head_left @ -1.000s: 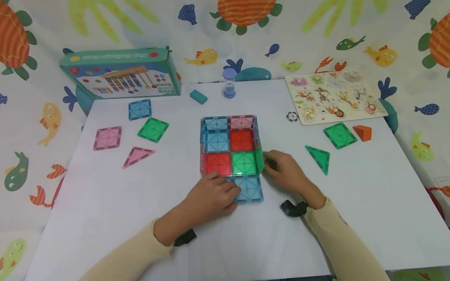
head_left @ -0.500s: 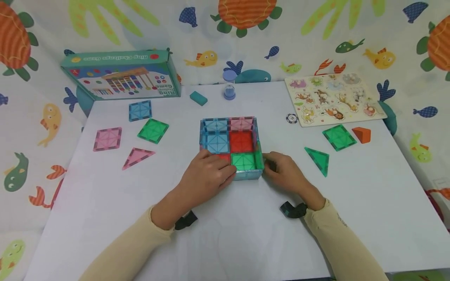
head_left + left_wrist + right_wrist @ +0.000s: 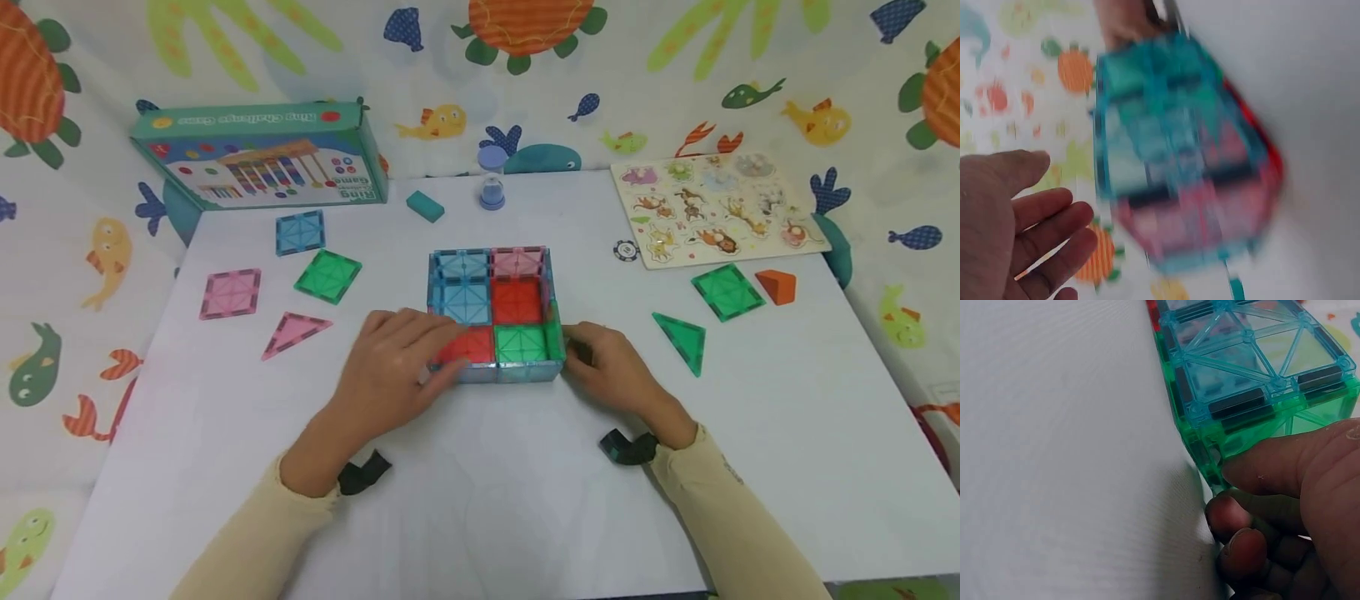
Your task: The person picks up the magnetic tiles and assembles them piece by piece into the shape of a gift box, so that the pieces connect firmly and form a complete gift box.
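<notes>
In the middle of the white table [image 3: 480, 517], a tile box [image 3: 497, 372] is standing. The left hand [image 3: 397, 367] is holding its fingers wide and loose near it; the right hand's [image 3: 615, 367] curled fingers are touching the green wall [image 3: 554, 331], whether pinching I cannot tell.

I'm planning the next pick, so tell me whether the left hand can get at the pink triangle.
Probably yes: the left hand looks free, its fingers open, and nothing visible stands between it and the pink triangle.

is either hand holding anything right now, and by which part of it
The left hand holds nothing. The right hand touches the upright green tile low at its near end; whether it actually grips it cannot be told.
</notes>
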Demonstrator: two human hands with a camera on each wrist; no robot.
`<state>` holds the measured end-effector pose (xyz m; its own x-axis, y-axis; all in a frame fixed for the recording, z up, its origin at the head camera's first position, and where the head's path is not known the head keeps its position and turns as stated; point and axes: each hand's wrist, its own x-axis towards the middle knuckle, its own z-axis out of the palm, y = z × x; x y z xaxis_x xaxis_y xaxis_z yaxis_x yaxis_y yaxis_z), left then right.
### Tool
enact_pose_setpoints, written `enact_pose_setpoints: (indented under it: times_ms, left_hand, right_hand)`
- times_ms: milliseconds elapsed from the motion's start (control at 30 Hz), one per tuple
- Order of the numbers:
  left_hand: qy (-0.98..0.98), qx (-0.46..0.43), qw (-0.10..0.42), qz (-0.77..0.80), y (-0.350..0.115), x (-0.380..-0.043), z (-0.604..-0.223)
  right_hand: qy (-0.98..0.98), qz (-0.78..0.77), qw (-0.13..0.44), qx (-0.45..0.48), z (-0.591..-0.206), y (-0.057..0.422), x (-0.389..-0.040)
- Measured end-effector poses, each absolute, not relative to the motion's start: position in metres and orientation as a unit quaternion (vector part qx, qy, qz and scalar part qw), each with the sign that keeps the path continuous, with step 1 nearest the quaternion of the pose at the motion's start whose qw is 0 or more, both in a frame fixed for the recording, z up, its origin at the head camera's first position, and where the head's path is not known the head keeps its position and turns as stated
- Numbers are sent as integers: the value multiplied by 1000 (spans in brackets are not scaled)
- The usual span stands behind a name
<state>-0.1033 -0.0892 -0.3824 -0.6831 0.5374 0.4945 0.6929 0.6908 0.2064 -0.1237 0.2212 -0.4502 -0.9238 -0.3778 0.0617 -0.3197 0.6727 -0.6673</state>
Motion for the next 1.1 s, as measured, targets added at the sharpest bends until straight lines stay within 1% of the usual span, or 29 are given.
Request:
enact_pose_setpoints:
  times_ms: [67, 133, 200, 267, 333, 400, 500, 600, 700, 900, 1100]
  left_hand:
    - [-915, -284, 205, -202, -117, -109, -384]
    - [-937, -216, 191, -197, -150, -115, -387]
    - [-958, -150, 149, -192, -185, -119, -393]
    - [-973, -105, 89, -186, -215, -122, -399]
    - [-978, -80, 40, -189, -238, -126, -405]
    - [-978, -58, 6, -201, -249, -133, -408]
    - [-981, -27, -6, -194, -247, -150, -410]
    - [-985, 12, -28, -167, -236, -168, -411]
    - [-989, 33, -43, -135, -221, -184, -417]
    - [-990, 56, -27, -123, -214, -196, -420]
    - [-984, 40, -11, -171, -209, -194, -409]
  right_hand:
    - [913, -358, 43, -190, -450, 221, -124]
    - [914, -357, 47, -188, -450, 221, -124]
    - [914, -356, 51, -186, -449, 219, -124]
    - [915, -355, 52, -185, -448, 219, -124]
    - [915, -355, 53, -185, -447, 218, -124]
    - [914, -357, 51, -187, -447, 218, -124]
    - [914, -357, 44, -190, -448, 219, -124]
    - [911, -364, 40, -191, -450, 218, -123]
    - [909, -369, 40, -190, -451, 222, -123]
    - [910, -364, 41, -192, -450, 222, -124]
    - [910, -365, 44, -190, -450, 221, -124]
